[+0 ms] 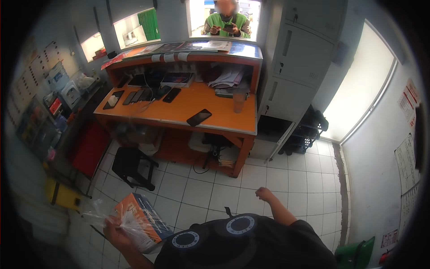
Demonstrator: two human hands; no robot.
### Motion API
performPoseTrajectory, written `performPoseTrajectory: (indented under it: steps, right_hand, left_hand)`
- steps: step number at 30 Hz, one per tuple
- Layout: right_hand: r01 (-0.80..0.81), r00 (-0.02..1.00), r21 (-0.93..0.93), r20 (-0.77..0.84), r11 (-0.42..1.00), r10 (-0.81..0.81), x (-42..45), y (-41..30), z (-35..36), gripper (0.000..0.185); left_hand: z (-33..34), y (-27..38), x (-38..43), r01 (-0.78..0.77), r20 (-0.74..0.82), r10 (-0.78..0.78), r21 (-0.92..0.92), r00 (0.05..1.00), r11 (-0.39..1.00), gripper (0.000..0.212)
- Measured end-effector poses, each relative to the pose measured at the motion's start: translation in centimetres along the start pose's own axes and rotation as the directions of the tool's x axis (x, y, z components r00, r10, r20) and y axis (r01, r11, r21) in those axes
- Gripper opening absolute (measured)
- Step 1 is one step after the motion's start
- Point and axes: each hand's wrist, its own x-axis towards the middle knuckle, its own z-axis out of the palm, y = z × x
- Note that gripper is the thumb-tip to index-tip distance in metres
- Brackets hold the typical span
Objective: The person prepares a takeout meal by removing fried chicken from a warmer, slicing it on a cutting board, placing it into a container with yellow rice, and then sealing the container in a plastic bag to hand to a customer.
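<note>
My left hand (113, 230) grips the gathered top of a clear plastic bag (129, 220). Inside the bag is an orange and dark blue cardboard box (149, 215) bearing printed writing; it hangs tilted beside my body at the lower left. My right hand (264, 194) is held out in front of me above the tiled floor, its fingers curled in with nothing visible in them. An orange desk (218, 97) stands ahead, beyond the reach of both hands. On its front part lies a dark smartphone (199, 117).
Several more phones (137, 96) and a plastic cup (239, 102) are on the desk. A black stool (132, 164) stands on the tiles, left of centre. Grey lockers (295, 60) rise at the right. Beyond the window, a person in a green jacket (242, 22) holds a phone.
</note>
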Motion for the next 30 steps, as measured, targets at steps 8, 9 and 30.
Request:
performPoseTrajectory:
  steps: [8, 9, 30]
  right_hand:
    - [0.538, 0.842, 0.486, -0.268, 0.689, -0.469, 13.8, -29.3, -5.6, 0.018]
    - [0.441, 0.881, 0.630, -0.167, 0.639, -0.443, 13.1, -31.1, -3.5, 0.019]
    - [-0.227, 0.557, 0.959, 0.273, 0.172, -0.785, 16.9, -57.2, -1.2, 0.089]
  left_hand:
    - [4.4, -5.2, 11.6, 0.010, 0.009, -0.010, 0.095, 1.000, 0.995, 0.027]
    - [5.0, -5.7, 13.1, 0.025, 0.024, -0.028, 0.096, 0.999, 0.995, 0.026]
    - [36.8, -15.2, 42.4, 0.246, 0.725, 0.250, -0.504, 0.642, 0.828, 0.031]
